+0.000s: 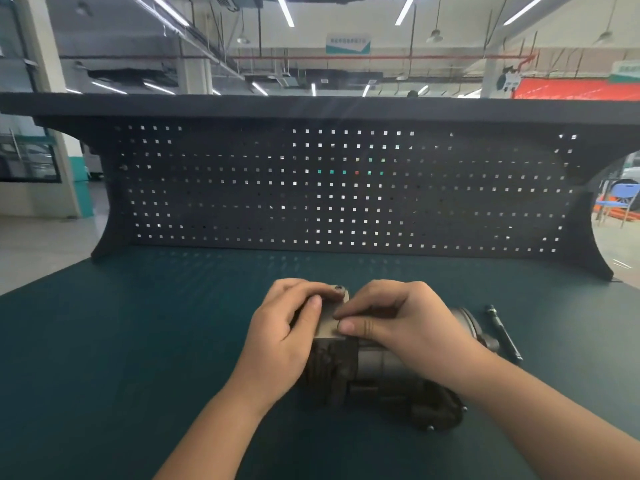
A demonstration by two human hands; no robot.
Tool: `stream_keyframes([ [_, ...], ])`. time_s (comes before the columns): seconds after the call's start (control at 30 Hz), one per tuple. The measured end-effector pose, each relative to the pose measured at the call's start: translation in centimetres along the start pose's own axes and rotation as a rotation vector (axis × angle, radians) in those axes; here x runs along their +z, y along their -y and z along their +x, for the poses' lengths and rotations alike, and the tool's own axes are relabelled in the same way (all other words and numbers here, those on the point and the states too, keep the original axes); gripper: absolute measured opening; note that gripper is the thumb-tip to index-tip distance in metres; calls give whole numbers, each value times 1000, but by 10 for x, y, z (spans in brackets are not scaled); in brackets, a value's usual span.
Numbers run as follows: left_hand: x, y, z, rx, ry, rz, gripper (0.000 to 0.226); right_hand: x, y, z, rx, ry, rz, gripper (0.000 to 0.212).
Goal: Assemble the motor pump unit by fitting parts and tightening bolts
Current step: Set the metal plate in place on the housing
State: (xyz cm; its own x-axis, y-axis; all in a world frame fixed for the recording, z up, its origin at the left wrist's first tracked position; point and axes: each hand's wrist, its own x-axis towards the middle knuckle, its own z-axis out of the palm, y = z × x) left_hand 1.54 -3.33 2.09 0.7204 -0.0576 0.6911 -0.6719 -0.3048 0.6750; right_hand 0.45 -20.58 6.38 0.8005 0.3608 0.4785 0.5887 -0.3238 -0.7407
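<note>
The motor pump unit (377, 372) lies on its side on the green bench mat, a dark finned cylinder with a grey metal body. A flat grey metal plate (328, 323) sits on top of the finned cylinder, a bolt head (338, 288) showing at its far corner. My left hand (287, 327) curls over the plate's left side, thumb on its top face. My right hand (398, 320) grips the plate's right edge between thumb and fingers. Most of the plate is hidden under both hands.
A dark slim tool (504, 332), like a driver or socket extension, lies on the mat just right of the unit. A black pegboard back panel (329, 188) with a shelf on top stands at the far edge of the green mat (138, 341).
</note>
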Motion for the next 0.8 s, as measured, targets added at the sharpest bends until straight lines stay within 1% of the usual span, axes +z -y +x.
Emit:
stream_keyframes([
  [0.07,-3,-3,2,-25,57,-6,24,-1,1,0,-6,2,-53,20],
  [0.1,-7,-4,3,-38,115,-36,26,-2,2,1,-2,4,-84,19],
  [0.17,-16,-6,5,-43,267,-55,36,-3,4,4,15,10,-141,23],
  [0.2,-20,-6,7,-46,336,-27,41,-3,5,4,28,5,-165,26],
  [0.27,-26,-4,9,-52,400,32,45,1,5,4,59,-37,-202,26],
  [0.33,-28,-3,10,-43,392,45,47,6,2,3,78,-100,-199,26],
  [0.43,-28,2,11,-8,406,72,51,11,-4,-1,26,-131,-169,26],
  [0.53,-28,6,11,28,416,121,58,7,-7,-1,-10,-108,-141,19],
  [0.63,-27,6,10,25,392,124,57,0,-6,-1,-5,-27,-108,8],
  [0.7,-25,6,8,26,363,118,55,-3,-5,0,-11,13,-119,9],
  [0.8,-23,6,6,23,318,92,54,0,-4,0,1,-33,-83,12],
])
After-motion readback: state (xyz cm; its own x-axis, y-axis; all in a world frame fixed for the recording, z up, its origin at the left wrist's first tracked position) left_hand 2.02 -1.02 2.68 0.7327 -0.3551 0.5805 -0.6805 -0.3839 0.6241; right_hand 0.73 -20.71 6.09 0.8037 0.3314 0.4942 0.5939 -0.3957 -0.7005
